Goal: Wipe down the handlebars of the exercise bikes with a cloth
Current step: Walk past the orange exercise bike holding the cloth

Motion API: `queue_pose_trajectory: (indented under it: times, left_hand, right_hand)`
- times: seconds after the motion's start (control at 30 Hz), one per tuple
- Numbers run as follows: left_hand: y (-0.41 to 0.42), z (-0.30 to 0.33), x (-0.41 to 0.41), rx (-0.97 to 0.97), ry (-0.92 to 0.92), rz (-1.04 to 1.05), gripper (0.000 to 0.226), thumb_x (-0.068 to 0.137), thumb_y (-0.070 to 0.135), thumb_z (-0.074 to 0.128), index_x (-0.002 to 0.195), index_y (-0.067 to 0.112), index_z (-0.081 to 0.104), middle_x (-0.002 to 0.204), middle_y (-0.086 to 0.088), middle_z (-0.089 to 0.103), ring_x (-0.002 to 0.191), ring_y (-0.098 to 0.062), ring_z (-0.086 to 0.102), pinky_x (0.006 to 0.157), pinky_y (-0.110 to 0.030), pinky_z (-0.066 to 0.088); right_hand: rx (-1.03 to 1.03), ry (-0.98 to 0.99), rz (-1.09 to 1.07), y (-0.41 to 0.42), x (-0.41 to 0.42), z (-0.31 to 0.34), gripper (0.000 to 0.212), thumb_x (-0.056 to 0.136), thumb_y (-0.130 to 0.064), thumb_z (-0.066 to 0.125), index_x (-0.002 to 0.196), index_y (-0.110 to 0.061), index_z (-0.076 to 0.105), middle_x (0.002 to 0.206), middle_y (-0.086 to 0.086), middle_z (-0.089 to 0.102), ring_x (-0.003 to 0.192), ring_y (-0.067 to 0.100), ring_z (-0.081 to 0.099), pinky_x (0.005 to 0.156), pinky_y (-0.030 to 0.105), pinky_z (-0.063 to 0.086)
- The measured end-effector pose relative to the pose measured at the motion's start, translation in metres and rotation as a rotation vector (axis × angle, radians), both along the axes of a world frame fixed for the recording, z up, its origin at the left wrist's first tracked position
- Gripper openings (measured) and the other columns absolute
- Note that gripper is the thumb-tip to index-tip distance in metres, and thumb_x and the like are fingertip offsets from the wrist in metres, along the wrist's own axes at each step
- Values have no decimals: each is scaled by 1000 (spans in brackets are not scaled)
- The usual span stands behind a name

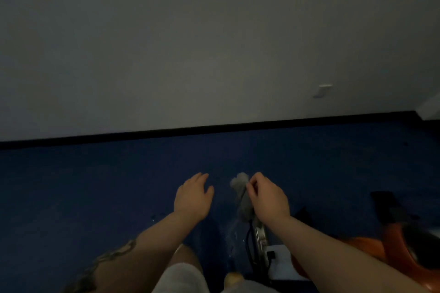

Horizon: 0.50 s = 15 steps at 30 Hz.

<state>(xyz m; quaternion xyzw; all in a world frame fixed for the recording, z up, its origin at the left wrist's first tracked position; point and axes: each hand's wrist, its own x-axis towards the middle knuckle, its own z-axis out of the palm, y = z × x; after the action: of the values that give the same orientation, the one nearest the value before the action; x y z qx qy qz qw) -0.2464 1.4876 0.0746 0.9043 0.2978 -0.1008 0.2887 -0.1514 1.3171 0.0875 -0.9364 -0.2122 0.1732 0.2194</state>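
The frame is dim. My right hand grips a grey cloth that is wrapped round a dark handlebar; the bar itself is mostly hidden under the cloth. Below the cloth a metal stem with black cables runs down to the bike. My left hand hovers to the left of the cloth, fingers relaxed and spread, holding nothing and touching nothing that I can make out.
An orange and black bike body sits at the lower right. Dark blue floor stretches ahead to a black skirting board and a pale wall. A small white fitting hangs on the wall at right.
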Motion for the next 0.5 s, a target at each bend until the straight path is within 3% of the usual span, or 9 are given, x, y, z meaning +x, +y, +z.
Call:
queue_pose_trajectory:
  times: [0.27,0.5]
  left_hand:
    - [95,5,140,18,8,-363,53,100,38,36,149,21,29,158,-1,25,143,-18,25,118,-32,18]
    - [121,21,264,12,-31,-670,53,100,37,38,148,17,31,156,-4,29,141,-19,30,117,-36,23]
  right_hand:
    - [63,-6,-336,71,77,-2,20,98,-37,44,85,-21,48,79,-5,58,67,13,57,62,30,41]
    - [154,-52,-738,85,138,15,21,96,-38,46,81,-23,48,73,-7,57,64,11,55,53,28,43]
